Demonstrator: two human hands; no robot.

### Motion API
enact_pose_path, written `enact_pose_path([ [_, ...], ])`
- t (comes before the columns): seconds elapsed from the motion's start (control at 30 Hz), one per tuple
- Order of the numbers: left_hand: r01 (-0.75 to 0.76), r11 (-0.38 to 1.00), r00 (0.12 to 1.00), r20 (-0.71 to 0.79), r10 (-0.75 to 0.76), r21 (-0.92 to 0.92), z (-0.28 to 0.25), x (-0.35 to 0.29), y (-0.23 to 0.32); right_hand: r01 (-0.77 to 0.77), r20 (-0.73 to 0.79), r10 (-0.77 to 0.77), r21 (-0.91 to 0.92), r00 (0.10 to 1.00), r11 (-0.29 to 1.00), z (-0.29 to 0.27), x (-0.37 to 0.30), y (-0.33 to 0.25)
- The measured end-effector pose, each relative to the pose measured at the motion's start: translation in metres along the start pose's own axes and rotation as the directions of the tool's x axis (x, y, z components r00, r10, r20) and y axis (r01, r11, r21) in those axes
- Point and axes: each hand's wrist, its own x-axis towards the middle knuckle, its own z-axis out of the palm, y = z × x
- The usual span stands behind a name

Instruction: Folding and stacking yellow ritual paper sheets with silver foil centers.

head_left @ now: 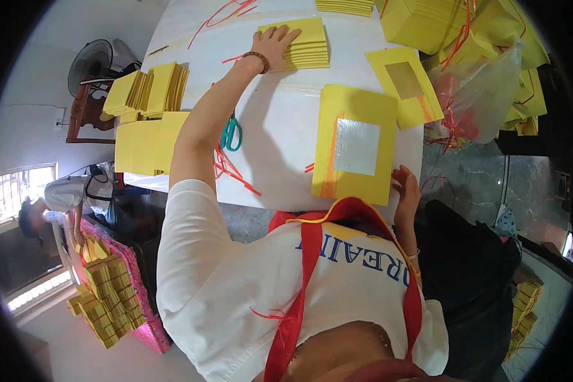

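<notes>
My left arm reaches across the white table (pixel 270 137). My left hand (pixel 274 48) lies flat with fingers spread on a fanned stack of yellow paper pieces (pixel 311 48). Close to me lies a stack of larger yellow paper pieces (pixel 356 102), its top one bearing a shiny pale window and an orange stripe. Beside its right edge, at the table's rim, my right hand (pixel 406 191) hangs with loosely bent fingers and nothing visible in them. Another yellow piece with a window (pixel 375 60) lies tilted beyond that stack.
Green-handled scissors (pixel 232 135) and red ties (pixel 232 172) lie by my left arm. Yellow stacks (pixel 149 92) stand at the left edge. At right hangs a clear plastic bag (pixel 484 95) beside yellow bundles (pixel 426 25). Another person (pixel 67 194) works at a pink-covered table (pixel 149 325).
</notes>
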Motion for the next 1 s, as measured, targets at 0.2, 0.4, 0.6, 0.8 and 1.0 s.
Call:
enact_pose_path([
  [0.2, -0.084, 0.977, 0.969, -0.244, 0.035, -0.194, -0.015, -0.037, 0.033, 0.234, 0.095, -0.228, -0.066, 0.969, 0.970, -0.001, -0.004, -0.011],
  [0.4, -0.397, 0.718, 0.918, -0.251, 0.308, -0.572, -0.052, -0.135, 0.145, 0.475, 0.274, -0.408, -0.254, 0.871, 0.843, 0.006, -0.002, -0.011],
  [0.6, -0.528, 0.678, 0.845, -0.236, 0.480, -0.511, -0.050, -0.191, 0.179, 0.407, 0.277, -0.345, -0.210, 0.897, 0.889, 0.009, 0.005, -0.002],
  [0.8, -0.417, 0.631, 0.898, -0.190, 0.396, -0.654, -0.049, -0.191, 0.175, 0.277, 0.261, -0.241, -0.113, 0.935, 0.954, 0.009, 0.006, 0.001],
  [1.0, -0.103, 0.382, 0.952, 0.021, 0.307, -0.918, -0.045, -0.185, 0.168, 0.221, 0.245, -0.193, -0.093, 0.950, 0.971, 0.012, -0.001, -0.002],
])
